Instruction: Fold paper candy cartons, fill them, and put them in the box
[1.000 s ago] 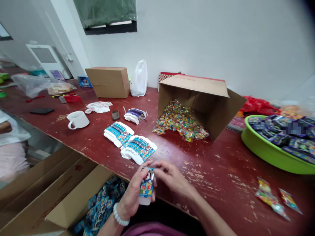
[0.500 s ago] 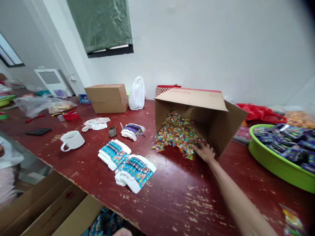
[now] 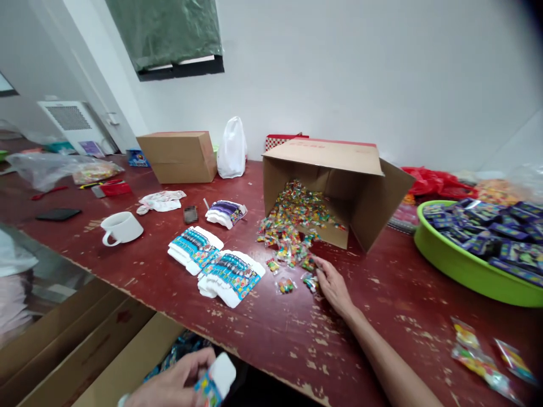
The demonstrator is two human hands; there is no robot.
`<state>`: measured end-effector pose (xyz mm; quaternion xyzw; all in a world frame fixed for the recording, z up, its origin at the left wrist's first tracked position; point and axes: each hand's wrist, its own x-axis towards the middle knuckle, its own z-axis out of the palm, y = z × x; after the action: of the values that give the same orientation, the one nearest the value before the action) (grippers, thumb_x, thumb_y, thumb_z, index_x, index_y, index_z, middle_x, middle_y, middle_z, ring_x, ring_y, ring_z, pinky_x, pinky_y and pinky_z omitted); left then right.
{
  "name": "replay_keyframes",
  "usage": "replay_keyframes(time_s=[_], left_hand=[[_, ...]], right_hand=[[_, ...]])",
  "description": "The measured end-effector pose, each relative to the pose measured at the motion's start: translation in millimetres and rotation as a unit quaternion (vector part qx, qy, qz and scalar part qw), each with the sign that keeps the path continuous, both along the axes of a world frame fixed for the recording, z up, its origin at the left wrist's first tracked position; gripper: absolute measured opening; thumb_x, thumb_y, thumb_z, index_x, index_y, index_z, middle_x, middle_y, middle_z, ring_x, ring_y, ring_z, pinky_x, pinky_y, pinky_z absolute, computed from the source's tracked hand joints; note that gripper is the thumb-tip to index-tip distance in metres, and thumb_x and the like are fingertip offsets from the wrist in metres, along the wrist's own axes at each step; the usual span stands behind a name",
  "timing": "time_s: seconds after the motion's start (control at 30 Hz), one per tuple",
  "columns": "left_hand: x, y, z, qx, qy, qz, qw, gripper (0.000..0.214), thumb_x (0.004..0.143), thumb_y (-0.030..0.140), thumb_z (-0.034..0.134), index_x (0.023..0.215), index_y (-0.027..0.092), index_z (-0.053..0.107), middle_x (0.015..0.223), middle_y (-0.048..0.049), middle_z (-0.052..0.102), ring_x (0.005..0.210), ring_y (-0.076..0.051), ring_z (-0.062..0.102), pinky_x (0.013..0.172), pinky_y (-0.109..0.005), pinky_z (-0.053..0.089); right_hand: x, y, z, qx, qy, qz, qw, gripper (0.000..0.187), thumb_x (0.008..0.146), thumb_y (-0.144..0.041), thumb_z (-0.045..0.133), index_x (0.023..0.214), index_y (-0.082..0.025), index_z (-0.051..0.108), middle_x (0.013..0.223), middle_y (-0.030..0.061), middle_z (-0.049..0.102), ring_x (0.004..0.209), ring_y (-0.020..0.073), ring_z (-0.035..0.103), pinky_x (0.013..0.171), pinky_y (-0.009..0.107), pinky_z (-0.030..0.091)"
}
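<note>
I see the red bench point(image 3: 382, 294) filling most of the view, its paint chipped near the front edge. The biggest thing on it is the cardboard box point(image 3: 339, 181) tipped on its side, mouth toward me, with a heap of small candy packets point(image 3: 292, 226) spilling out onto the wood. To the right sits a green basin point(image 3: 458, 263) full of dark blue packs; to the left lie two fanned stacks of white carded sleeves point(image 3: 231, 274), and beyond them a white mug point(image 3: 121, 228).

My right hand point(image 3: 333, 285) reaches flat across the bench, fingers spread loosely over the loose packets at the near edge of the spill, touching one or two but not closed on any. My left hand point(image 3: 178, 384) is low at the bench edge, gripping a single white sleeve point(image 3: 218, 379) with a printed front.

I judge this as the picking step: a packet is being gathered for the sleeve in hand. The next move calls for pinching off just one packet from the scatter and bringing it back to the sleeve's opening.
</note>
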<state>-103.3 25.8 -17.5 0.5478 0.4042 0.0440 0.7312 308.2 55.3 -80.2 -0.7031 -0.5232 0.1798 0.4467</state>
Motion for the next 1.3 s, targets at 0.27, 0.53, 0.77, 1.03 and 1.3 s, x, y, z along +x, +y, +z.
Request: replay_keyframes(time_s=[0.27,0.53,0.77,1.03,1.3], left_hand=[[56,-17,8.4,-0.044,-0.155,0.146,0.976,0.046,0.079,0.034,0.066,0.119,0.019,0.049,0.092,-0.0079,0.067,0.062,-0.017,0.068,0.055,-0.023,0.044],[106,-35,32.0,0.019,-0.156,0.129,0.979,0.035,0.076,0.027,0.068,0.108,0.019,0.056,0.079,0.0014,0.056,0.053,-0.007,0.054,0.051,-0.019,0.043],[106,-46,40.2,0.047,-0.164,0.158,0.973,0.04,0.077,0.025,0.066,0.115,0.018,0.055,0.075,0.0022,0.054,0.053,-0.008,0.051,0.05,-0.02,0.044],[100,-44,37.5,0.077,-0.153,0.185,0.968,0.034,0.078,0.026,0.066,0.108,0.017,0.054,0.075,0.0032,0.052,0.054,-0.007,0.05,0.049,-0.019,0.046],[95,-37,25.1,-0.041,-0.206,0.284,0.935,0.043,0.085,0.052,0.057,0.107,0.016,0.059,0.079,-0.0034,0.064,0.054,-0.013,0.059,0.048,-0.024,0.051]], right_hand=[[-10,-12,40.0,0.082,0.261,-0.079,0.959,0.05,0.078,-0.056,0.061,0.109,-0.016,0.066,0.1,0.0107,0.073,0.085,0.0237,0.067,0.075,0.037,0.053],[-127,-65,88.4,0.041,0.434,0.077,0.897,0.03,0.069,-0.043,0.079,0.082,-0.019,0.069,0.077,0.0017,0.069,0.066,0.0153,0.061,0.064,0.028,0.051],[-157,-78,92.7,0.034,0.409,0.065,0.91,0.026,0.066,-0.041,0.081,0.071,-0.019,0.067,0.066,-0.0009,0.065,0.061,0.0148,0.056,0.059,0.027,0.047],[-151,-84,86.5,0.075,0.189,0.097,0.974,0.017,0.08,-0.036,0.069,0.073,-0.021,0.069,0.075,0.0019,0.066,0.075,0.0193,0.058,0.072,0.032,0.044],[-156,-92,86.0,0.086,0.113,0.168,0.976,0.024,0.096,-0.034,0.049,0.108,-0.026,0.068,0.103,0.0049,0.06,0.096,0.0195,0.056,0.084,0.031,0.044]])
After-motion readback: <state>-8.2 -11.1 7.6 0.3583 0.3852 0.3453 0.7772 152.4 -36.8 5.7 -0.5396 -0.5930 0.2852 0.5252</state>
